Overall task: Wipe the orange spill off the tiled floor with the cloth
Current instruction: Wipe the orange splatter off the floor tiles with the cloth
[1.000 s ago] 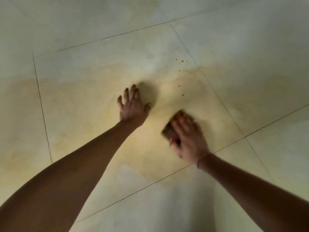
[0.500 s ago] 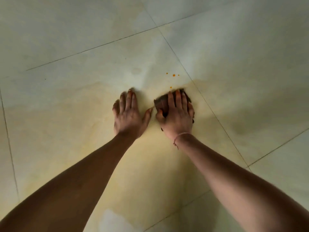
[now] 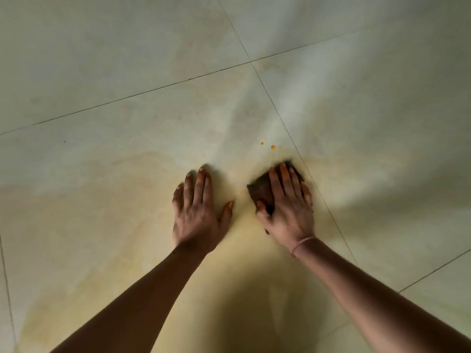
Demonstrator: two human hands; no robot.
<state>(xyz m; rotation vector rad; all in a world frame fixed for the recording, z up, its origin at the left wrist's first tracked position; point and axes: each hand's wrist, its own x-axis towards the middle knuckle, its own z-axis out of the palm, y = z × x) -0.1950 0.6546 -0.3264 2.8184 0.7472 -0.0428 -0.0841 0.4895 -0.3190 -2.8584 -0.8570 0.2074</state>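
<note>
The dark brown bunched cloth (image 3: pixel 262 191) sits on the pale, glossy tiled floor (image 3: pixel 127 72) under the right hand (image 3: pixel 288 212). That hand's fingers (image 3: pixel 285 179) lie nearly straight across the cloth and press it down, with the thumb tucked against its near left side. Two small orange drops (image 3: pixel 272 147) lie on the tile just beyond the cloth, apart from it and close to each other. The left hand (image 3: pixel 197 212) is planted flat on the floor beside the right one, fingers extended and slightly spread, holding nothing; a strip of bare tile separates the two hands. A thin pink band (image 3: pixel 302 244) circles the right wrist. A dark diagonal grout line (image 3: pixel 331 215) runs just past the right hand's outer edge and meets a crossing line farther away. A yellowish film (image 3: pixel 114 225) tints the tile around and nearer than both hands. Bare tile stretches wide to the left and far side.
</note>
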